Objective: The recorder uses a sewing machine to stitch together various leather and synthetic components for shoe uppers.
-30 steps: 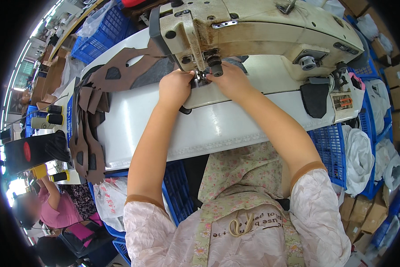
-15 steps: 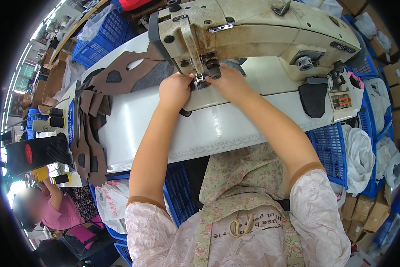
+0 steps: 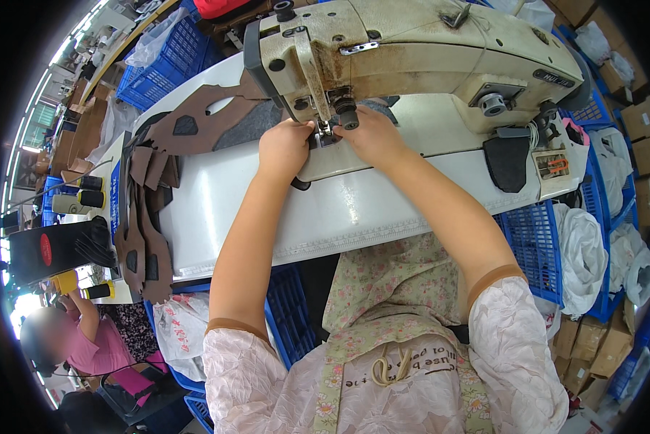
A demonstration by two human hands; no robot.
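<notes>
A cream sewing machine (image 3: pixel 411 65) stands over its white table (image 3: pixel 216 231). My left hand (image 3: pixel 283 147) is closed just left of the presser foot (image 3: pixel 325 132), thumb and fingers pinched at the edge of a brown leather piece (image 3: pixel 162 137). This piece has a dark grey lining (image 3: pixel 249 129) and stretches away to the left. On the other side of the foot, my right hand (image 3: pixel 374 136) is also closed, its fingertips close to the needle. Dark material shows just beyond it. What lies under my fingers is mostly hidden.
More brown leather pieces (image 3: pixel 151 257) hang over the table's left edge. A black pad (image 3: pixel 506 165) lies at the right. Thread spools (image 3: pixel 92 189) stand at the left, where a person in pink (image 3: pixel 104 340) sits. Blue crates (image 3: pixel 531 249) and white bags (image 3: pixel 581 249) crowd below the right end.
</notes>
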